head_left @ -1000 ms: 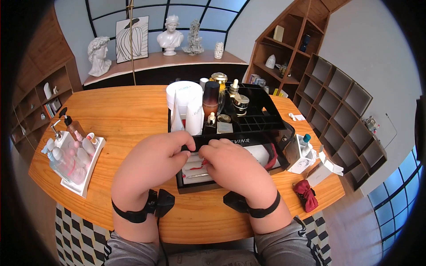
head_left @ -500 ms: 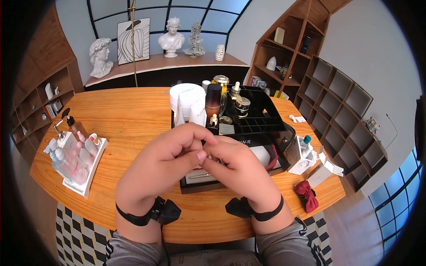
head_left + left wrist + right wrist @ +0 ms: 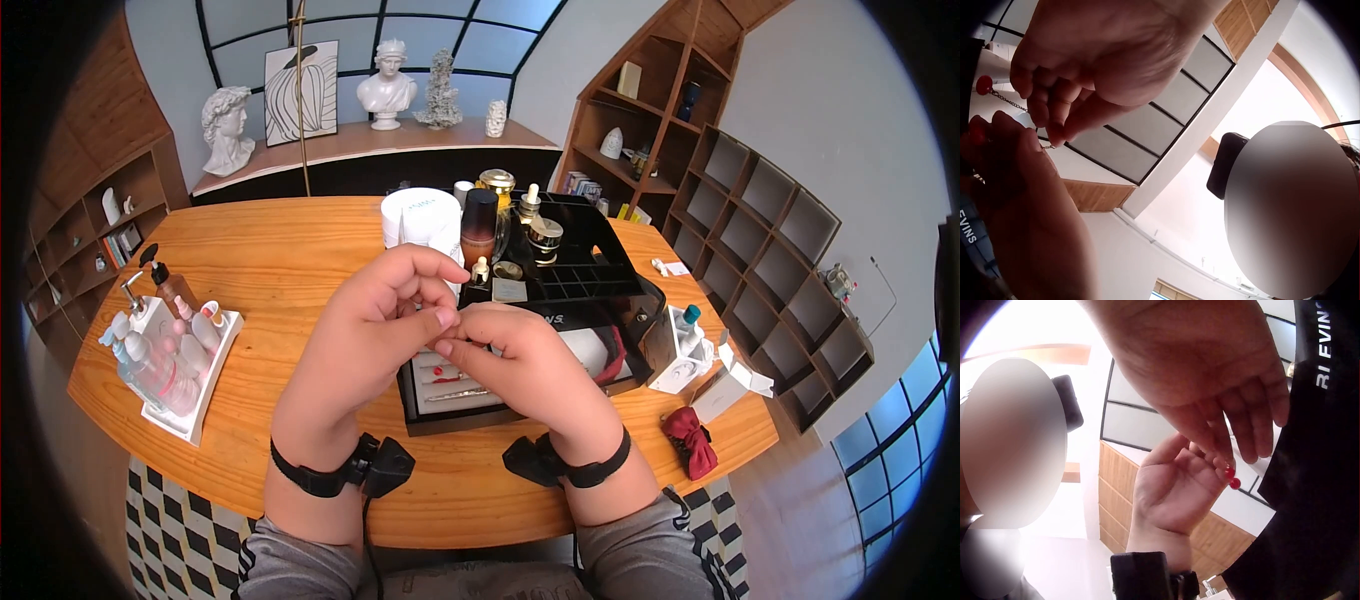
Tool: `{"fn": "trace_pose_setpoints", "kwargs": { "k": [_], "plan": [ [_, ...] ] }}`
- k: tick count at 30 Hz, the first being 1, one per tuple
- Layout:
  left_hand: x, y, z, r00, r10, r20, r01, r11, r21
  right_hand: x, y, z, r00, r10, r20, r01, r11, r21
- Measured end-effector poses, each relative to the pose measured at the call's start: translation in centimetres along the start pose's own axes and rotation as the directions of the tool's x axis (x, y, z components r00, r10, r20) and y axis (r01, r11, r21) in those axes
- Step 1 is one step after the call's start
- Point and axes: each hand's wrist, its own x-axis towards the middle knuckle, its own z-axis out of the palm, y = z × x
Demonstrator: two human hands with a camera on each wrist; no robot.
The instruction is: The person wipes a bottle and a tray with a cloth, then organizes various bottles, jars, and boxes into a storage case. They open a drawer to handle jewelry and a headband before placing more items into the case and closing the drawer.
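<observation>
Two hands meet above the open black plastic cosmetics organiser point(image 3: 610, 290) – the left hand point(image 3: 385, 310) and right hand point(image 3: 520, 355) each pinch one thin metal chain with two red beads point(image 3: 984, 84), stretched between their fingertips. The organiser's white-lined drawer point(image 3: 440, 400) holds small red pieces and one slim metal stick; jars and bottles stand on top.

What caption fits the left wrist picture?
Left hand and right hand pinch a fine chain with a red bead.
</observation>
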Motion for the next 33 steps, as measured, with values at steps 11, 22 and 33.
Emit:
{"fn": "trace_pose_setpoints", "kwargs": {
  "k": [11, 22, 33],
  "plan": [
    [0.2, 0.0, 0.7, 0.999, 0.024, -0.020, -0.026, 0.995, -0.094, 0.5, 1.4, 1.2, 0.978, 0.161, 0.133, -0.206, 0.646, 0.735],
    [0.2, -1.0, 0.7, 0.945, 0.245, -0.215, -0.109, 0.859, 0.501, 0.5, 1.5, 0.3, 0.963, 0.221, 0.153, -0.261, 0.630, 0.731],
    [-0.2, -1.3, 0.7, 0.980, 0.199, 0.009, -0.079, 0.351, 0.933, 0.1, 2.3, 0.1, 0.991, 0.126, 0.038, -0.113, 0.962, -0.249]
  ]
}}
